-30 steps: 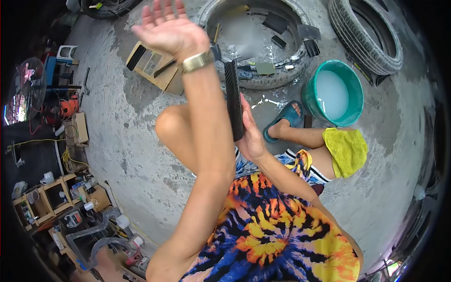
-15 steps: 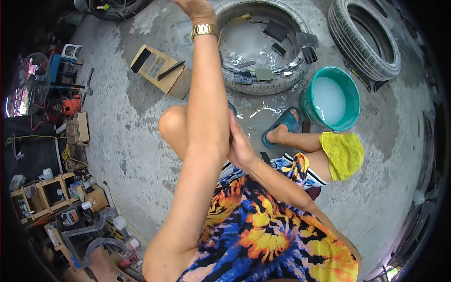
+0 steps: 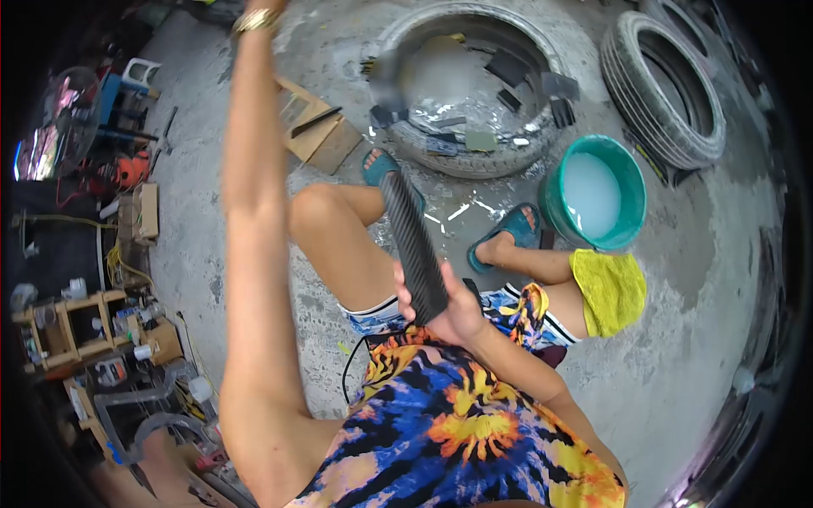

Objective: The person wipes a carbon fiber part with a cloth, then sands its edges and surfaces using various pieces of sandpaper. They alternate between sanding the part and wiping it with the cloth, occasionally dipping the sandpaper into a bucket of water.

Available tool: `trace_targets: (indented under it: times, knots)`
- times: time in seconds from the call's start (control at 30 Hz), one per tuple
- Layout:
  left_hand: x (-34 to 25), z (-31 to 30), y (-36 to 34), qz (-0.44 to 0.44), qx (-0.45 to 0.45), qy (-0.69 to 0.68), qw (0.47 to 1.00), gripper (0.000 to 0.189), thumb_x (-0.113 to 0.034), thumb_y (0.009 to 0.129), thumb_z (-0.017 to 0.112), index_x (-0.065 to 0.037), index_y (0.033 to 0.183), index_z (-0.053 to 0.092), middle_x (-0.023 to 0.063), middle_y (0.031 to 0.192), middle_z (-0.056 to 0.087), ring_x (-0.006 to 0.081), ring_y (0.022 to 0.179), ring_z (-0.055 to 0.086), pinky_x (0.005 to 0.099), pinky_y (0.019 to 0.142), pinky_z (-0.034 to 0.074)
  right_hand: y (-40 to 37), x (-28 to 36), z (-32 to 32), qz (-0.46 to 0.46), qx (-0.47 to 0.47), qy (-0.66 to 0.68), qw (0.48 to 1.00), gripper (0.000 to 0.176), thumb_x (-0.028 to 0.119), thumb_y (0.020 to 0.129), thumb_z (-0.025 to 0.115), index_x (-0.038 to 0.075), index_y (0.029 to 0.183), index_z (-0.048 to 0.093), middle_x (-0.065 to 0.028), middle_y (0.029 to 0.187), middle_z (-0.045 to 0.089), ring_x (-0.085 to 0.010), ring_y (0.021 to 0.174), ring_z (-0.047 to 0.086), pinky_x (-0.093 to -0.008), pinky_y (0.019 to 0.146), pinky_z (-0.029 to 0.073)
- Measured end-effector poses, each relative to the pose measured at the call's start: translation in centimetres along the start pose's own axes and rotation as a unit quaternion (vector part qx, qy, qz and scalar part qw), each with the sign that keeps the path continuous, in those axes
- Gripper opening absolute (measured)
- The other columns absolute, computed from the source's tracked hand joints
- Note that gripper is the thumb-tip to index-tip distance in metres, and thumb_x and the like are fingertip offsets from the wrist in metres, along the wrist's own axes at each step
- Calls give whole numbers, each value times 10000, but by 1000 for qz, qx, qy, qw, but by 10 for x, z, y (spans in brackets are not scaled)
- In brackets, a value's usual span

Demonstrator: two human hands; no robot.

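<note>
My right hand (image 3: 457,313) is wrapped round the lower end of a long black piece with a woven carbon-like pattern (image 3: 415,245), which points up and away from my lap. My left arm stretches far forward, with a gold watch (image 3: 257,21) on the wrist. Only a sliver of my left hand (image 3: 266,4) shows at the top edge, its fingers out of frame. Beyond the black piece, a tire (image 3: 474,161) lies flat with cloudy water inside. Several small dark pieces, including a flat black one (image 3: 508,68), rest in it and on its rim.
A green bucket (image 3: 635,203) of cloudy water stands right of the tire. More tires (image 3: 622,85) are at the upper right. A wooden box (image 3: 334,146) sits left of the tire. A yellow-green cloth (image 3: 608,292) covers my right knee. Wooden racks (image 3: 74,330) and tools line the left side.
My left arm has swung left and forward, away from my right hand. The black piece in my right hand, hidden behind that arm before, now shows.
</note>
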State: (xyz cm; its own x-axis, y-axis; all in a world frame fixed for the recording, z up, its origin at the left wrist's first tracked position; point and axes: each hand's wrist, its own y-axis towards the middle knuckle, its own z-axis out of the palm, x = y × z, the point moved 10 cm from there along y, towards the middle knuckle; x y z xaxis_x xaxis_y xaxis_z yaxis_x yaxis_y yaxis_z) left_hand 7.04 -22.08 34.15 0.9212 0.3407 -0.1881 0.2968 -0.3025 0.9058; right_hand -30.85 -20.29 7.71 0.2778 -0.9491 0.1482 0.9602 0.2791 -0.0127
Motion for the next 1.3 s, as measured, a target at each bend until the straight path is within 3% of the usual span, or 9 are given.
trace_targets:
  times: [0.17,0.37,0.43,0.63,0.7,0.83,1.0,1.07,1.3]
  knots:
    - [113,-79,-209,-382,109,-88,914,360,-284,977,519,9,1181,559,95,1095,641,175,1011,613,297,891,465,17,55,-20,-97,-31,21,995,708,674,928,285,72,1269,434,-65,1054,500,-145,863,504,-279,670,452]
    - [-5,-176,-692,-482,439,-8,758,739,-449,965,456,-30,1493,152,150,1541,216,248,1402,252,412,1149,218,31,77,-38,-110,-34,72,991,743,696,919,257,68,1256,465,-71,1011,517,-142,824,502,-272,644,445]
    - [-118,-164,-736,-737,333,-161,565,723,-464,965,441,-31,1484,186,144,1533,239,248,1396,266,417,1145,222,35,80,-44,-109,-33,75,991,747,699,917,258,66,1251,473,-67,995,523,-137,810,500,-267,634,438]
    - [-211,-154,-590,-855,64,-358,368,696,-512,965,398,-32,1458,290,127,1510,308,248,1378,309,429,1134,233,41,79,-54,-110,-53,61,991,774,709,910,257,55,1271,459,-78,1022,519,-138,799,496,-262,619,427]
    - [-149,-198,-518,-743,269,-263,554,657,-546,964,344,-39,1367,455,96,1470,391,229,1359,348,417,1091,286,39,79,-52,-110,-54,52,991,779,710,910,255,54,1282,454,-79,1022,516,-139,799,495,-262,616,425]
    - [-166,-172,-228,-377,71,-309,870,388,-323,960,409,-21,1112,600,108,938,593,210,939,545,327,762,393,39,77,-51,-109,-63,44,991,809,735,888,274,42,1271,442,-80,1011,482,-144,799,473,-262,612,416]
    - [-287,-81,-121,-225,181,-575,766,179,-170,938,488,-199,1063,613,-9,897,516,152,777,488,282,676,350,37,76,-47,-113,-59,41,991,815,751,872,298,41,1250,432,-88,1004,444,-153,800,447,-272,627,406]
    - [-304,-69,-108,-103,-49,-695,710,255,-170,913,575,-387,1007,668,0,830,453,115,691,413,240,739,339,33,77,-46,-118,-56,42,991,815,751,873,295,44,1254,430,-89,1004,443,-154,799,444,-274,630,404]
    - [-310,-59,-105,-275,-96,-647,704,75,-358,876,574,-428,881,600,-18,775,432,108,660,425,321,830,341,27,82,-52,-128,-64,33,989,801,740,881,293,46,1257,431,-94,1016,442,-157,800,430,-274,643,397]
